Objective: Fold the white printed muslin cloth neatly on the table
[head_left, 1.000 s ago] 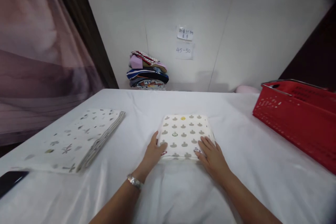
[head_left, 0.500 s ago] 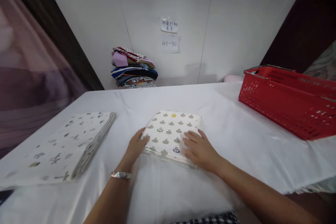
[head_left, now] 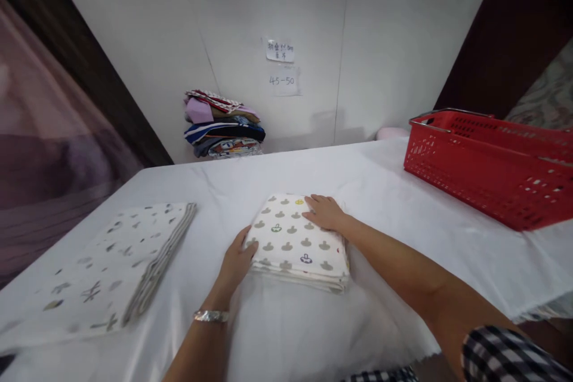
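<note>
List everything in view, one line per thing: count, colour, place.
folded cloth: 1, white with grey motifs, table centre, under both hands
flat folded cloth: 1, white with sparse grey print, table left
basket: 1, red plastic, table right
clothes stack: 1, mixed colours, far edge by the wall
paper notes: 2, white, on the wall
table: 1, white cover
bracelet: 1, silver, left wrist
left hand: on the cloth's near left edge
right hand: flat on the cloth's far side

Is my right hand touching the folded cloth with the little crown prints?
Touching. The head view shows the right hand lying flat on the far end of the folded cloth.
</note>
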`<state>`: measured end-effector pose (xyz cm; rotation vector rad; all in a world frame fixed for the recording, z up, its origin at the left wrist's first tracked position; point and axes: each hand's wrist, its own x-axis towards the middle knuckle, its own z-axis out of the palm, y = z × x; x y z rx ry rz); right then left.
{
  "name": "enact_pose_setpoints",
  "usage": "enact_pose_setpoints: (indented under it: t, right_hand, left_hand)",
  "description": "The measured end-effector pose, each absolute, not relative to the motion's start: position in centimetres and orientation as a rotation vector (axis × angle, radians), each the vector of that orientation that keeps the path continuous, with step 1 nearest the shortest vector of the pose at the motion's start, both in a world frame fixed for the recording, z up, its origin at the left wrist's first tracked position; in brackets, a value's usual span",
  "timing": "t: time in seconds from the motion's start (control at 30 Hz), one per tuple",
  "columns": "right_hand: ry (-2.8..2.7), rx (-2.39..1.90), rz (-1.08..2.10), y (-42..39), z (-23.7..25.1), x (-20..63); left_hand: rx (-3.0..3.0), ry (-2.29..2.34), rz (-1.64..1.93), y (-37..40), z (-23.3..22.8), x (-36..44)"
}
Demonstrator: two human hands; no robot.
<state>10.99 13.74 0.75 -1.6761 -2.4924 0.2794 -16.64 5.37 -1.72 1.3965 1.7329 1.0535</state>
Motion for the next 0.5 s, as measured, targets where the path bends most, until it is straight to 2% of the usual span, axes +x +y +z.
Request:
enact_pose_setpoints:
  t: [0.27, 0.5]
  right_hand:
    - [-2.465, -1.857, 0.544, 15.9, 1.5, 14.6]
    - [-2.158, -2.02, 0.628, 12.8, 0.5, 16.7]
  left_hand:
    - [1.407, 1.66, 1.072, 5.7, -2.3, -17.2]
    - [1.792, 1.614, 0.929, 13.0, 3.7, -15.8]
